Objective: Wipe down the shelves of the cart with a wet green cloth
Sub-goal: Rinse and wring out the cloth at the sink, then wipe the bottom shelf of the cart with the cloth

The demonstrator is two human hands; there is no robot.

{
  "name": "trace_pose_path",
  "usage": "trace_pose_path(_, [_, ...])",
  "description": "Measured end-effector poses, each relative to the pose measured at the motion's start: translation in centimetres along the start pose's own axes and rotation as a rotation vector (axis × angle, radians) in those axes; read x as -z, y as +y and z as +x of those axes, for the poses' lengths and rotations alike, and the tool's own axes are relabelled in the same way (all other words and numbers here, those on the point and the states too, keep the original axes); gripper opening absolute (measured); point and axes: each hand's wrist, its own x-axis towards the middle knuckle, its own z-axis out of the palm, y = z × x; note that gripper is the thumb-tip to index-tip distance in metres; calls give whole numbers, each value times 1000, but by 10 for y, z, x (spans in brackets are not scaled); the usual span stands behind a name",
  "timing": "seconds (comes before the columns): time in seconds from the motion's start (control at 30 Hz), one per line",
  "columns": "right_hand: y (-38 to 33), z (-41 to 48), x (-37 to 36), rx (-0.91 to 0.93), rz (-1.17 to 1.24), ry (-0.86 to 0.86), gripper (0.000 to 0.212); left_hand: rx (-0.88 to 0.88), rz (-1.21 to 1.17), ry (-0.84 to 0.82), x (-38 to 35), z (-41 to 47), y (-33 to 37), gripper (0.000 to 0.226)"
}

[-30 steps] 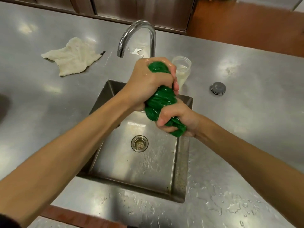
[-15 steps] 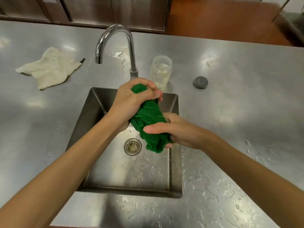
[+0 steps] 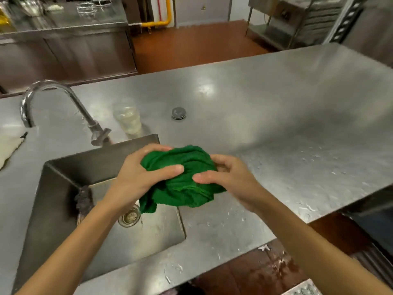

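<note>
A bunched wet green cloth (image 3: 185, 182) is held in the air above the right rim of the steel sink (image 3: 63, 209). My left hand (image 3: 140, 175) grips its left side, thumb across the front and fingers curled over the top. My right hand (image 3: 229, 175) grips its right side, thumb on the front and fingers behind the cloth. A loose corner of the cloth hangs down over the basin near the drain (image 3: 129, 218). No cart shows in the view.
A curved tap (image 3: 63, 103) rises behind the sink. A clear plastic cup (image 3: 127, 119) and a round grey plug (image 3: 178, 113) stand on the wet steel counter (image 3: 276, 124). A white rag (image 3: 8, 147) lies at the left edge. Cabinets and racks stand across the brown floor.
The cloth went from a tightly twisted roll to a looser bundle. Both hands shifted right, off the basin's middle to its right rim, and the view swung right.
</note>
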Motion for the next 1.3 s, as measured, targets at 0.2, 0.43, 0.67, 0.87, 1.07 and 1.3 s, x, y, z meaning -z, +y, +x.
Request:
trace_pose_path(0.2, [8,-110,78,157,-284,377,52,-28,113,-266,-111,-28,7,33])
trace_pose_path(0.43, [24,-228,149,362,-319,682,48,-219,285,-517,-237,-58,24,41])
trace_pose_path(0.67, [20,-337,207,496,-743,1030,44,-338,399,-911,-372,-97,30,63])
trace_pose_path(0.87, [30,-413,258,344,-868,1224,57,-558,487,-890,-483,-125,34,33])
trace_pose_path(1.07, [51,-468,314,188,-1019,1377,47,-490,215,-917,-581,-121,37,29])
trace_pose_path(1.3, [67,-531,400,-24,-882,1521,35,-26,-78,-1018,-696,-93,28,15])
